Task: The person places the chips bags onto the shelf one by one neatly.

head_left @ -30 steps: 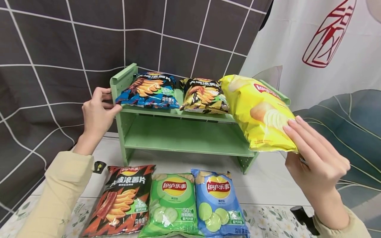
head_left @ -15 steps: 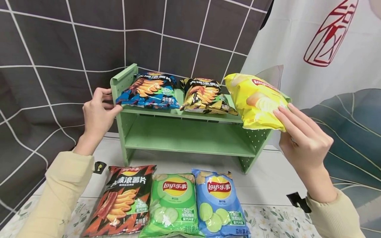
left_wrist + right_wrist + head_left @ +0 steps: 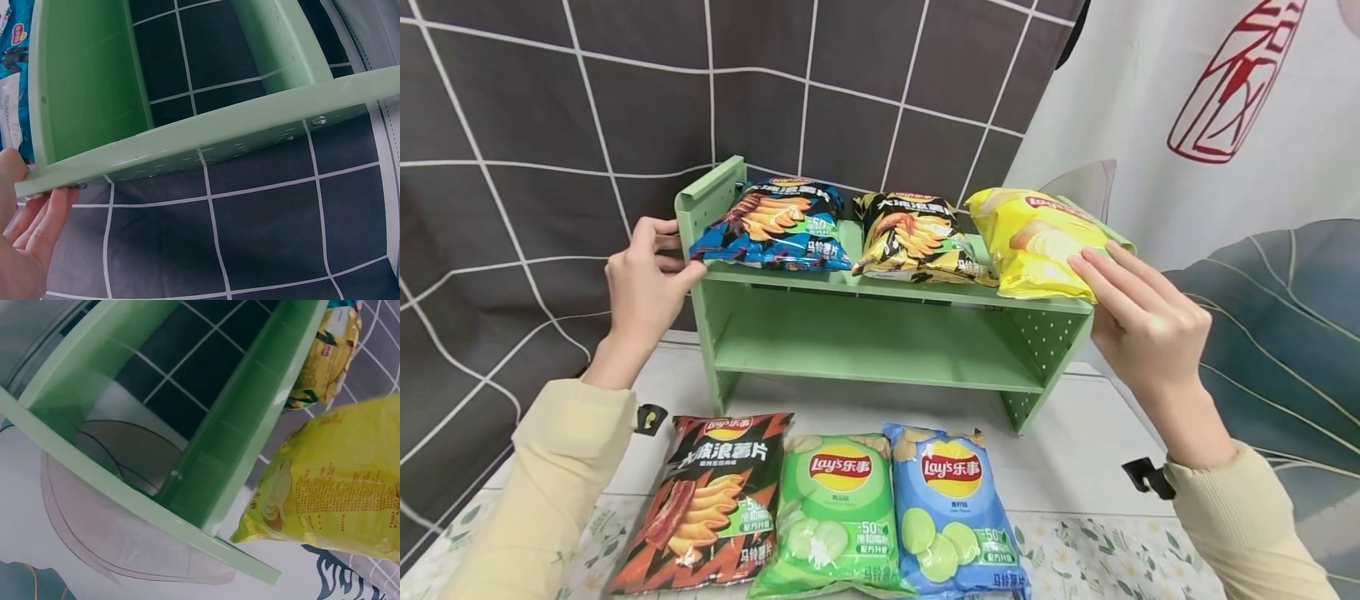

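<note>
As right hand, fingers pinching yellow bag, is lowering it, top row on rack is filling; left hand is gripping rack.

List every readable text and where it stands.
"Lay's乐事": red-black bag, green bag, light-blue bag.
"大波浪薯片": red-black, dark-blue bag; partly, black-gold bag.
"-50": green, light-blue, dark-blue bags.
"配方升级": red-black, green, light-blue bags.
"马铃薯片": red-black, light-blue, dark-blue bags.
"Lay's": yellow bag.
Too small, blurred or stylised: flavour lines, yellow bag's back print, red emblem.
</note>
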The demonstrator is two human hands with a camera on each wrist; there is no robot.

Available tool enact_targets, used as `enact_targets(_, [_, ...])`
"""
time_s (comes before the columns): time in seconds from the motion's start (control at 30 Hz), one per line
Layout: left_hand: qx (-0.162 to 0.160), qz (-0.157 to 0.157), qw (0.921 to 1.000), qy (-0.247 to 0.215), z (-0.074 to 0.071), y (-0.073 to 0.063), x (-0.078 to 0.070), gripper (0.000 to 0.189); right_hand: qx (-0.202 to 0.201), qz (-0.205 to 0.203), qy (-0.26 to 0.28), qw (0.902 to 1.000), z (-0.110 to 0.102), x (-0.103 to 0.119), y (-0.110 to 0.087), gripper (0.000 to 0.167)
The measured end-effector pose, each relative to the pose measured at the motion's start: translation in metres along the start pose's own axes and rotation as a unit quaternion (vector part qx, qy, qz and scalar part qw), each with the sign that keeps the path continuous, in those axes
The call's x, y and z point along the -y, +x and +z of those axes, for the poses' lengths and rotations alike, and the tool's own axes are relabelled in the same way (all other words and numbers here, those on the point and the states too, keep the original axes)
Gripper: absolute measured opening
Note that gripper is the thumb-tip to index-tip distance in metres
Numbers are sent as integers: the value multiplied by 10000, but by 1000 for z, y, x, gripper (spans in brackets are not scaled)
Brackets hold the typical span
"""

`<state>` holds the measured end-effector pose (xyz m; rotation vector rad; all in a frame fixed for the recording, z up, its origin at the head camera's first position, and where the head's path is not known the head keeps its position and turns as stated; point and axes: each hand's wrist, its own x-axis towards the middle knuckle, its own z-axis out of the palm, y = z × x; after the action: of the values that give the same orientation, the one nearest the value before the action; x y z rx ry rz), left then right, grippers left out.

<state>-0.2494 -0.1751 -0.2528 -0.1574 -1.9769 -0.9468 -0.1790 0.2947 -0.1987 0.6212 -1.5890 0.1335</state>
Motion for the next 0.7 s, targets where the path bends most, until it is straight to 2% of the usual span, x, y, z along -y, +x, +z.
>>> enact_targets(0.13, [22, -42, 10000, -59, -2, 1, -1, 40, 266, -56, -30, 9996, 5, -7, -1, 42])
enact_targets(0.37, [70, -82, 9999, -40, -2, 1, 0, 41, 426, -18, -22, 9991, 17, -18, -2, 44])
enact_targets(0.53, [65, -98, 9999, 3, -2, 0, 1, 41, 734, -29, -24, 9973, 21, -24, -3, 44])
enact_targets(0.7, [69, -67, 9999, 68, -2, 0, -1, 40, 857, -1, -69, 9963, 25, -31, -3, 45])
